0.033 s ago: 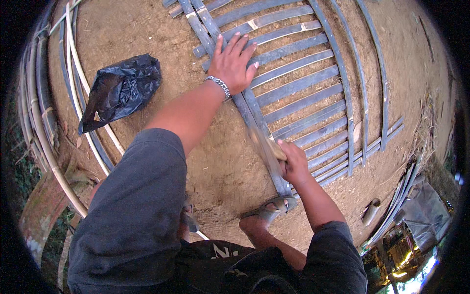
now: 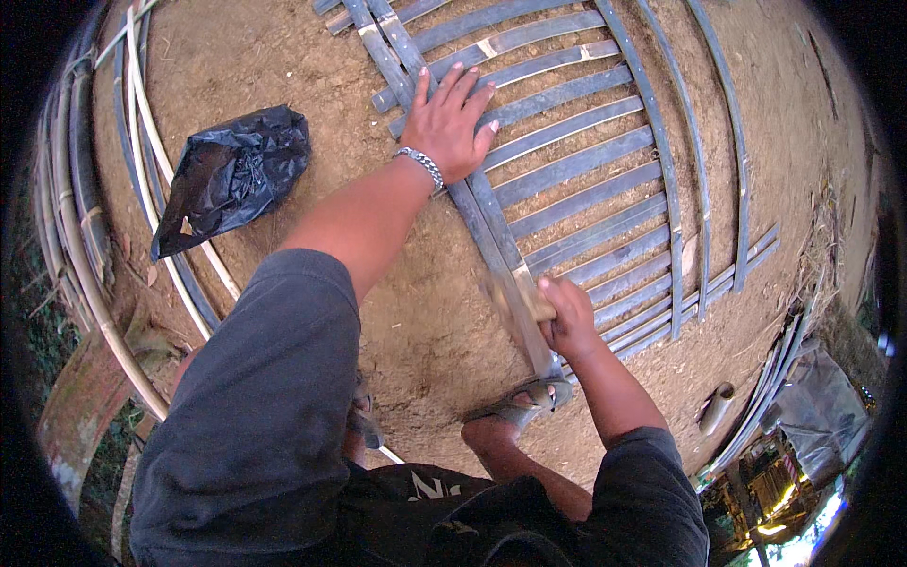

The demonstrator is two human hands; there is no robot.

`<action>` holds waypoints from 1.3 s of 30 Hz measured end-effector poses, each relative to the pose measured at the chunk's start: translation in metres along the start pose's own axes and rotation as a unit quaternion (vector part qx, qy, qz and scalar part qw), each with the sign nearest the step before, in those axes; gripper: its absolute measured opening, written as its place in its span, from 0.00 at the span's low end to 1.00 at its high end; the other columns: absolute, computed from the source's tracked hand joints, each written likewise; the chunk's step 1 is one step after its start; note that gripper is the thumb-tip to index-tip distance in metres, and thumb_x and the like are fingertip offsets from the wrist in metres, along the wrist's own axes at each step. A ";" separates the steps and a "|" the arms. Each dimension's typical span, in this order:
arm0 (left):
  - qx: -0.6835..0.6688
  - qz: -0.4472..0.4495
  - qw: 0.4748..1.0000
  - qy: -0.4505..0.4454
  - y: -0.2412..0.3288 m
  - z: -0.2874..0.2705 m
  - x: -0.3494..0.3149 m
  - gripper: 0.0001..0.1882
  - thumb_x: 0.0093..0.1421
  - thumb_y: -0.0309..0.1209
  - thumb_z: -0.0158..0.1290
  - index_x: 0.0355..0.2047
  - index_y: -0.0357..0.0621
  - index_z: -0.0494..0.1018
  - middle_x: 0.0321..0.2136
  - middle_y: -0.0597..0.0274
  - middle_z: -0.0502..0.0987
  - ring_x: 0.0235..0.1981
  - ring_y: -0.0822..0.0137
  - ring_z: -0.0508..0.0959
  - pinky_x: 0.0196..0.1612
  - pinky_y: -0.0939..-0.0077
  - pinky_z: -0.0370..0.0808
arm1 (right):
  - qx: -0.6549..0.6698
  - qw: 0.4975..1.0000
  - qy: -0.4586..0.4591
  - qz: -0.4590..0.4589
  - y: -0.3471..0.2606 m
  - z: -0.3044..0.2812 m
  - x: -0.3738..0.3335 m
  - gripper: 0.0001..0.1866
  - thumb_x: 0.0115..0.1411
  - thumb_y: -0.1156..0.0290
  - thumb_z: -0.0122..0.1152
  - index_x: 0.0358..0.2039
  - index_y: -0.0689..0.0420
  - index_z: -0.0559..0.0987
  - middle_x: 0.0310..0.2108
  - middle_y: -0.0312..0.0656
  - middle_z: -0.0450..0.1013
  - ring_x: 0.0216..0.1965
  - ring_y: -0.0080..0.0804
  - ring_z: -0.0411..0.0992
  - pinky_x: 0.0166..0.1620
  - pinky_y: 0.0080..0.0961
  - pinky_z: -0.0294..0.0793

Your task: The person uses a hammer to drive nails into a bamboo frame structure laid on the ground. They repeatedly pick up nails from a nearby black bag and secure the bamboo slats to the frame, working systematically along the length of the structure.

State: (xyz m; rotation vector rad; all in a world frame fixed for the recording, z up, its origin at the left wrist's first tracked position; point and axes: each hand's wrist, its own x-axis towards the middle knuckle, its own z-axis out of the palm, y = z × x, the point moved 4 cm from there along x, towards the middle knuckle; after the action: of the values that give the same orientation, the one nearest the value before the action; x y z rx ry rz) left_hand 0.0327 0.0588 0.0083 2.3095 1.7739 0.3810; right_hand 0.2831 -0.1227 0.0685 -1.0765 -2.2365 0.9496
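A panel of dark grey slats (image 2: 574, 177) lies on the ground, its crosswise slats joined to long strips. My left hand (image 2: 446, 123) is spread flat, pressing on the paired long strips (image 2: 491, 222) along the panel's left side. Lower down these strips, my right hand (image 2: 569, 317) is closed around a wooden-handled tool (image 2: 539, 300). Its far part is smeared by motion beside and across the strips, so its kind is unclear. The near end of the strips meets my sandalled foot (image 2: 518, 404).
A crumpled black plastic bag (image 2: 241, 165) lies left of my left arm. Long pale and dark poles (image 2: 64, 180) run along the left edge. More loose strips (image 2: 770, 387), a short tube (image 2: 718, 408) and a grey sheet (image 2: 820, 406) lie at the lower right.
The right hand and the wooden-handled tool have shifted slightly, the tool's blurred part dropping lower along the strips. The left hand stays in place.
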 end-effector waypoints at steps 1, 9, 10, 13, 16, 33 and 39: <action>-0.003 0.002 1.000 0.002 0.002 -0.001 0.003 0.29 0.66 0.45 0.47 0.65 0.47 0.67 0.68 0.51 0.64 0.73 0.52 0.56 0.74 0.40 0.42 | -0.013 1.000 -0.004 -0.006 0.003 -0.001 -0.002 0.38 0.47 0.83 0.64 0.61 0.52 0.69 0.36 0.50 0.76 0.31 0.53 0.75 0.32 0.45 0.75; -0.011 0.001 1.000 -0.003 0.002 -0.001 -0.001 0.29 0.66 0.45 0.48 0.65 0.47 0.67 0.67 0.52 0.65 0.72 0.53 0.57 0.74 0.40 0.42 | -0.015 1.000 -0.020 0.006 0.014 0.002 -0.005 0.38 0.46 0.82 0.64 0.61 0.51 0.70 0.32 0.48 0.74 0.30 0.51 0.73 0.30 0.44 0.72; -0.013 0.002 1.000 -0.001 0.003 -0.001 0.001 0.29 0.66 0.45 0.48 0.65 0.47 0.67 0.67 0.52 0.65 0.72 0.53 0.57 0.74 0.40 0.42 | -0.006 1.000 0.009 -0.009 0.017 0.001 -0.003 0.38 0.47 0.82 0.64 0.61 0.51 0.70 0.31 0.48 0.74 0.29 0.51 0.73 0.30 0.44 0.72; -0.007 0.005 1.000 0.000 0.005 0.000 0.001 0.29 0.66 0.44 0.47 0.64 0.47 0.68 0.67 0.52 0.65 0.72 0.53 0.57 0.74 0.40 0.42 | -0.108 0.976 -0.120 0.146 0.041 0.013 0.005 0.37 0.47 0.82 0.64 0.61 0.52 0.69 0.32 0.49 0.74 0.30 0.52 0.74 0.31 0.44 0.73; -0.004 0.006 1.000 0.011 0.001 -0.002 0.004 0.29 0.66 0.44 0.47 0.64 0.47 0.68 0.67 0.52 0.65 0.72 0.53 0.57 0.74 0.40 0.42 | -0.069 0.992 -0.097 0.051 0.022 -0.003 0.007 0.37 0.47 0.81 0.65 0.61 0.52 0.69 0.33 0.49 0.74 0.33 0.52 0.75 0.33 0.44 0.75; 0.001 0.004 1.000 -0.004 0.001 -0.001 0.002 0.29 0.66 0.44 0.47 0.65 0.47 0.68 0.67 0.52 0.65 0.72 0.52 0.56 0.74 0.40 0.43 | -0.091 0.972 -0.145 0.163 0.033 -0.013 0.030 0.32 0.52 0.78 0.64 0.59 0.51 0.70 0.39 0.50 0.76 0.37 0.56 0.76 0.39 0.48 0.77; -0.003 0.007 1.000 -0.001 0.005 -0.001 0.003 0.29 0.66 0.44 0.48 0.65 0.48 0.67 0.67 0.53 0.65 0.72 0.54 0.57 0.74 0.41 0.43 | -0.072 0.974 -0.147 0.155 0.036 -0.006 0.011 0.31 0.53 0.78 0.61 0.59 0.51 0.70 0.42 0.49 0.76 0.40 0.54 0.76 0.40 0.47 0.78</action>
State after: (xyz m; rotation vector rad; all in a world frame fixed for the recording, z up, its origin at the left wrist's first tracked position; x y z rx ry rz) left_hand 0.0375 0.0605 0.0114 2.3181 1.7546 0.3872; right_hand 0.2983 -0.0957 0.0470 -1.4675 -2.4497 1.1532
